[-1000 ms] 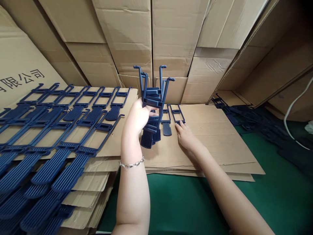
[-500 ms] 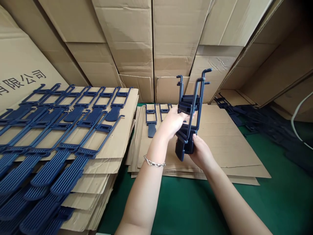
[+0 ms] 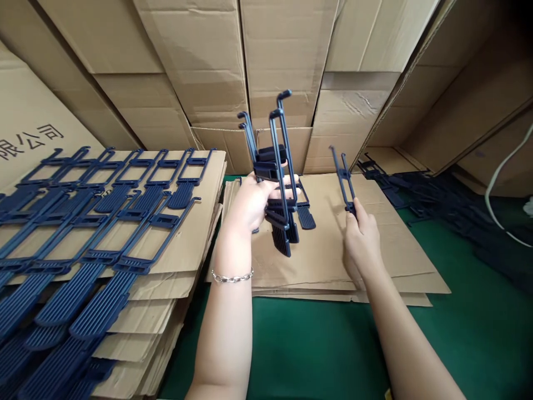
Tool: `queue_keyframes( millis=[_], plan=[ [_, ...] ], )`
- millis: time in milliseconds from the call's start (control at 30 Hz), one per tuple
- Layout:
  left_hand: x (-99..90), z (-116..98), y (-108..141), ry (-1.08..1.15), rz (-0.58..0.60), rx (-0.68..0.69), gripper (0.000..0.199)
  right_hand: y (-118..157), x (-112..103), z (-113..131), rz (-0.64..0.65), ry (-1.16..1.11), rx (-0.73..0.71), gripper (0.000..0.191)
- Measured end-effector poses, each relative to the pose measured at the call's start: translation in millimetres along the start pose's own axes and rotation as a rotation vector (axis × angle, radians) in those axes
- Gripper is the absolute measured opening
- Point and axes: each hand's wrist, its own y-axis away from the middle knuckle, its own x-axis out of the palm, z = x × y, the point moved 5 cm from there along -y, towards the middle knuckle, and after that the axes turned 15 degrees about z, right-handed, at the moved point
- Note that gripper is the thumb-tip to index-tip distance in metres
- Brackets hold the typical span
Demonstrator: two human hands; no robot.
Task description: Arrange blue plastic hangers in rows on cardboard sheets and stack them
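My left hand point(image 3: 250, 203) is closed round a small bunch of dark blue plastic frames point(image 3: 277, 161), held upright above the cardboard sheet. Each has hooked upper ends and a ribbed paddle at the bottom. To the right, my right hand point(image 3: 364, 233) grips a single blue plastic frame point(image 3: 345, 176) by its lower end, its hooked ends pointing up and away; its paddle is hidden by my fingers. Behind the bunch, a blue frame point(image 3: 306, 215) lies flat on the cardboard sheet point(image 3: 320, 261). Others on that sheet are mostly hidden by my left hand.
On the left, stacked cardboard layers point(image 3: 179, 244) carry rows of similar blue frames point(image 3: 137, 222). A dark pile of parts point(image 3: 441, 208) lies at the right on the green table point(image 3: 308, 339). Cardboard boxes point(image 3: 287, 66) wall off the back. A white cable point(image 3: 491, 211) hangs at right.
My hands have moved apart. My right hand has drawn one frame from the bunch and carried it right. My left hand appears further left with the others; the view has shifted slightly.
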Motion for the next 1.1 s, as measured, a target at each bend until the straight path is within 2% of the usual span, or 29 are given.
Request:
queue_keyframes(
  millis=[100, 200, 333, 567, 833, 1000, 1100],
  plan=[
    [-11.3, -4.3, 1.6, -0.045, -0.059, 0.074, 0.039, -8.4, -6.3, -15.6, 0.005, 0.412, 0.069, 0.056],
    [-19.0, -5.3, 2.0, -0.082, -0.069, 0.127, 0.04, -13.2, -2.0, -27.2, 0.065, 0.558, 0.07, 0.056],
    [-20.7, -5.1, 3.3, -0.081, -0.069, 0.121, 0.037, -15.6, 2.6, -29.5, 0.104, 0.603, 0.046, 0.052],
    [-17.9, -6.2, 4.5, -0.066, -0.076, 0.082, 0.036, -13.9, 7.2, -22.3, 0.192, 0.698, 0.131, 0.048],
    [-19.9, -5.9, 4.6, -0.047, -0.074, 0.095, 0.033, -14.1, 8.1, -22.2, 0.032, 0.791, 0.014, 0.046],
    [-21.6, -6.2, 5.1, -0.037, -0.091, 0.105, 0.029, -8.3, 9.2, -22.1, 0.003, 0.868, 0.052, 0.047],
    [-22.6, -5.8, 5.3, -0.034, -0.109, 0.096, 0.029, -7.4, 8.0, -18.8, 0.046, 0.893, 0.036, 0.043]
  ],
)
